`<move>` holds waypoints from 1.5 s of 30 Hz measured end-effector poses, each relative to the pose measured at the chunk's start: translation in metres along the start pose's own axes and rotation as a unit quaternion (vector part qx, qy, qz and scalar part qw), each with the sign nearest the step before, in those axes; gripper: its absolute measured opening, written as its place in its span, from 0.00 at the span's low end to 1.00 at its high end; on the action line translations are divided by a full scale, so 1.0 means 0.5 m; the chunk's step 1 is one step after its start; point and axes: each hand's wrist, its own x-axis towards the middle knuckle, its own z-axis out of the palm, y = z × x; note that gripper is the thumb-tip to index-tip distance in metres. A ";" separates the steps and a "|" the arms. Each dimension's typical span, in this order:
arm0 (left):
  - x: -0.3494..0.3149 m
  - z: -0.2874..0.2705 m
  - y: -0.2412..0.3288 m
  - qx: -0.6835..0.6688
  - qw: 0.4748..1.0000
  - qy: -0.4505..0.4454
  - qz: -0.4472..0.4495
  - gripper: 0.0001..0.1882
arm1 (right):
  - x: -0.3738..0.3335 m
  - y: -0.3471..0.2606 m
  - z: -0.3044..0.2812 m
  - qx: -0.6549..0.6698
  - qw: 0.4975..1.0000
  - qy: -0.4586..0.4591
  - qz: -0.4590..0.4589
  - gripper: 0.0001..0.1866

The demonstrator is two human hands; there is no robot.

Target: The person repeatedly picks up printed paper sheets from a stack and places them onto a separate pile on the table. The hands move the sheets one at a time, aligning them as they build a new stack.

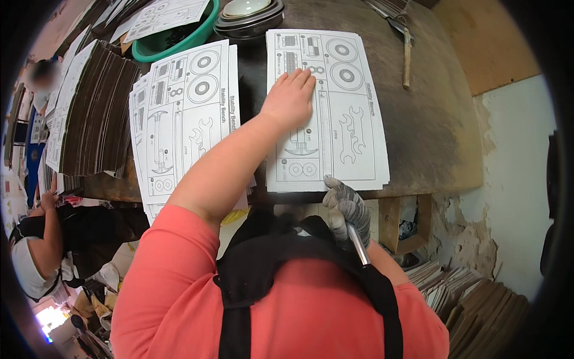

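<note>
1. The left hand [290,99] lies flat on the printed stack [353,164]; uneven pressure could skew sheets.
2. The gloved right hand [348,208], at that stack's near edge, grips a metal rod [359,244]; careless swinging could crease paper.
3. Left of both hands lies another printed pile [198,113].

Matt paper sheets [336,113], metal rod [359,244] (glossy)

The left forearm [230,163] is pointing between 1 and 2 o'clock; the bare left hand [290,100] is lying palm-down. The right forearm [385,265] is pointing toward 11 o'clock; the gloved right hand [348,208] is forming a curled grip.
</note>
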 end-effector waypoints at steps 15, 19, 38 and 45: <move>-0.187 -0.121 0.212 -0.002 0.977 -0.060 0.203 0.23 | 0.029 0.014 -0.143 0.323 0.909 0.245 -0.099 0.13; -0.173 -0.231 0.202 0.005 0.984 -0.050 0.173 0.22 | 0.069 -0.006 -0.185 0.302 0.915 0.247 -0.105 0.21; -0.192 -0.236 -0.003 -0.140 0.984 -0.074 -0.087 0.24 | 0.313 0.157 0.001 0.395 0.906 0.154 0.000 0.20; 0.009 -0.021 0.013 -0.037 0.999 0.007 0.004 0.24 | 0.292 0.191 0.009 0.372 0.918 0.131 0.046 0.15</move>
